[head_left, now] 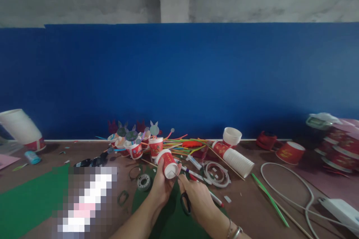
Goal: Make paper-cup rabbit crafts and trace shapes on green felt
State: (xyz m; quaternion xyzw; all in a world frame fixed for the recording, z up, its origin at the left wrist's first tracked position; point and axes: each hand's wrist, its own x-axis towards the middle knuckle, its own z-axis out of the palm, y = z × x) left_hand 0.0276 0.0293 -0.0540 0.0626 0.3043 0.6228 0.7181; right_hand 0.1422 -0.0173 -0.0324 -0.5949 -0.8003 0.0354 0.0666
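Tilted on its side, a red and white paper cup is held in my left hand, its white bottom turned toward me. My right hand is closed around scissors with black handles; their tip is at the cup's bottom. Just behind stands another red cup with a grey rabbit-shaped cutout on top. More decorated cups are grouped to its left. A roll of tape lies left of my left hand.
Colourful sticks lie behind the held cup. To the right are a stack of white cups, a coil of clear tubing, markers and a white cable. Green paper and a pixelated patch are at left; stacked red cups stand far right.
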